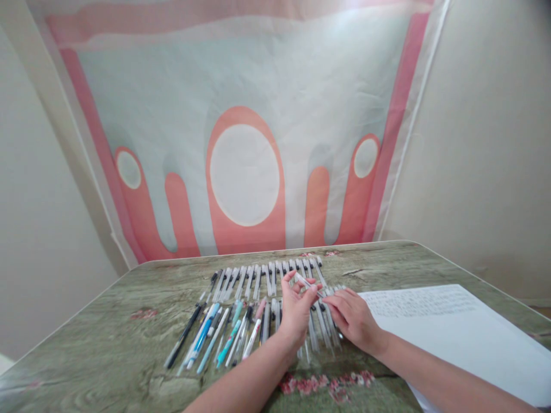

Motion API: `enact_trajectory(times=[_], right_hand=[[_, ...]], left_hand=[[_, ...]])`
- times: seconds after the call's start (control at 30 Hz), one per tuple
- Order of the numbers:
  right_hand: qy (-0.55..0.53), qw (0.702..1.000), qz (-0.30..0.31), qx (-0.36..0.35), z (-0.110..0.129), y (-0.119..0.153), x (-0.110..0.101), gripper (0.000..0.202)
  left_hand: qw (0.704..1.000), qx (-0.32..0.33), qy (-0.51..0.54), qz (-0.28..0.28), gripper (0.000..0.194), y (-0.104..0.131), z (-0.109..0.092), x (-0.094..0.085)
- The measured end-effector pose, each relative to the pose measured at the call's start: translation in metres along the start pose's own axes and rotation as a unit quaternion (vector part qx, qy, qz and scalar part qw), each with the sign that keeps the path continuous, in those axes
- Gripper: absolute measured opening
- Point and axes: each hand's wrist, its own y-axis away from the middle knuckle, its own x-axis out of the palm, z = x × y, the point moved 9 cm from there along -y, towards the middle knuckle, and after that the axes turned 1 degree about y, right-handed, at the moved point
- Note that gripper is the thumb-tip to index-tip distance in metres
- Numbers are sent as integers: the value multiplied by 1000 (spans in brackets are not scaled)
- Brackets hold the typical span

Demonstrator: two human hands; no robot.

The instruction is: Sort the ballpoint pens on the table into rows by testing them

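My left hand (296, 310) is raised over the pens, with thumb and fingers closed on a clear, whitish pen (306, 281). The pen slants down to the right, towards my right hand (353, 320). The fingertips of that hand are pinched at the pen's lower end, where detail is blurred. Below and between the hands lie several clear pens (323, 330) with dark grips, partly covered by the hands. Left of my left wrist is a group of mixed pens, among them a blue and white pen (202, 335) and a teal pen (228, 343).
A back row of clear pens (247, 282) runs across the wood-patterned table (107, 332). White paper (456, 338) with handwriting along its top lies under and beyond my right forearm. Behind the table hangs a pink and pale green cloth (245, 69).
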Motion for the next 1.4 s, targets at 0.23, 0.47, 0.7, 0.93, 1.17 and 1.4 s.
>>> enact_trajectory(times=[0.23, 0.47, 0.7, 0.93, 1.17, 1.4], right_hand=[[13, 1000, -5, -15, 3, 1, -1, 17], [17, 999, -13, -30, 6, -1, -4, 16], [18, 999, -15, -25, 3, 1, -2, 15], [25, 999, -12, -20, 6, -1, -2, 16], [27, 999, 0, -22, 4, 1, 0, 16], [35, 999, -4, -30, 7, 1, -2, 16]], left_hand=[[1000, -12, -1, -15, 61, 1, 1, -3], [999, 11, -16, -26, 53, 1, -3, -7], [999, 3, -24, -21, 54, 0, -5, -6], [1000, -15, -9, -23, 59, -1, -2, -5], [1000, -7, -13, -23, 56, -2, 2, -9], [1000, -10, -14, -11, 52, -2, 1, -5]])
